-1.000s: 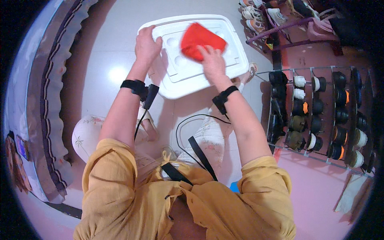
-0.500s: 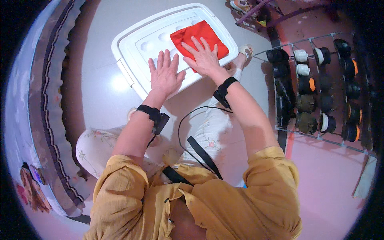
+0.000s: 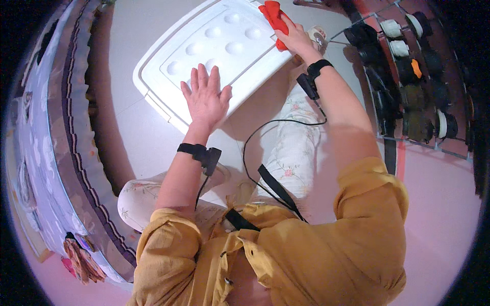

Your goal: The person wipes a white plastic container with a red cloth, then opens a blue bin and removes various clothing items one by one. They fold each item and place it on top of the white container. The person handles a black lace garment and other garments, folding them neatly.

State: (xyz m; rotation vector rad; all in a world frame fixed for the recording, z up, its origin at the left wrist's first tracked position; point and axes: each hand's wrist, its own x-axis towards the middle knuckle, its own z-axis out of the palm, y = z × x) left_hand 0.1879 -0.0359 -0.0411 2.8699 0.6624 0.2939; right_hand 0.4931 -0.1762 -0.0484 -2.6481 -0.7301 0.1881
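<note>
In front of me lies a white plastic lid [image 3: 255,64] with round dimples, seemingly on top of a storage box. My left hand [image 3: 206,99] rests flat near its front left edge, fingers spread and holding nothing. At the lid's right side, my right hand [image 3: 297,40] grips a bunched red cloth [image 3: 275,18]. The cloth hangs over the right rim, partly hidden by my fingers. Black bands with small dark devices are strapped to both wrists, and a black cable [image 3: 255,133] loops between my arms.
A shoe rack [image 3: 380,76] with several pairs of shoes stands at the right. Along the left runs a bed or couch with a frilled cover [image 3: 76,127]. My legs in floral trousers [image 3: 291,153] are bent below the box, and a sandalled foot [image 3: 319,35] is beside its right corner.
The red cloth, spread flat under my right palm before, is now bunched in that hand and has moved right to the lid's edge. My left hand stays on the lid.
</note>
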